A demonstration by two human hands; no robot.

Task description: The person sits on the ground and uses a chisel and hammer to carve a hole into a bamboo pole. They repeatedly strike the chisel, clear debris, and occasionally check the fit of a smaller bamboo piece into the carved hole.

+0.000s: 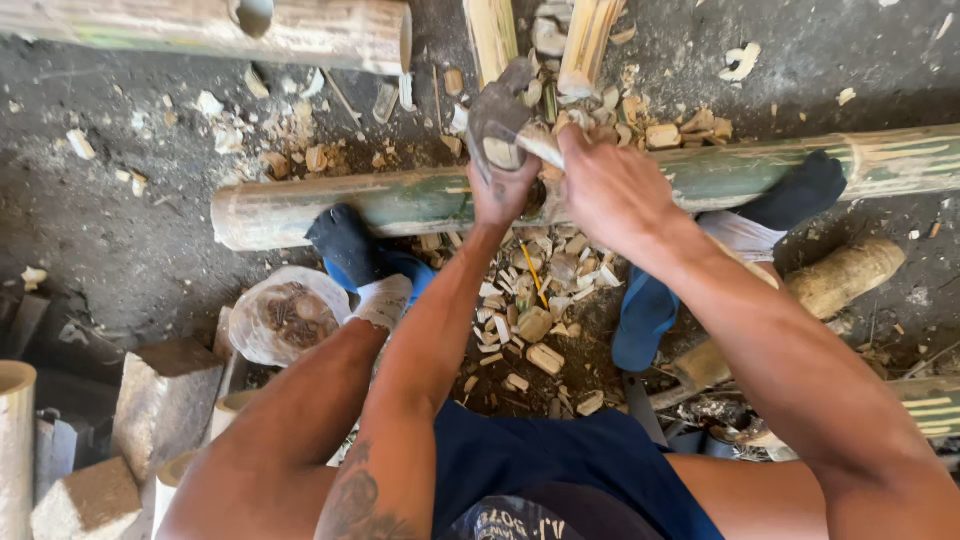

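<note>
In the head view, a hatchet [497, 120] is gripped by the left hand [503, 190] and right hand [612, 185], fingers closed around its handle. The green bamboo pole [400, 200] is pinned under 2 socked feet [345, 240], amid wood chips [530, 310].

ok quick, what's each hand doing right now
Left hand: closed on the hatchet, just under its head.
Right hand: closed round the hatchet's wooden handle.

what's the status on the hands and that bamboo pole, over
Left hand and right hand both gripping the hatchet. Blade on the green bamboo pole, both feet pinning it. Wood chips piled beneath; nothing blocking.
</note>
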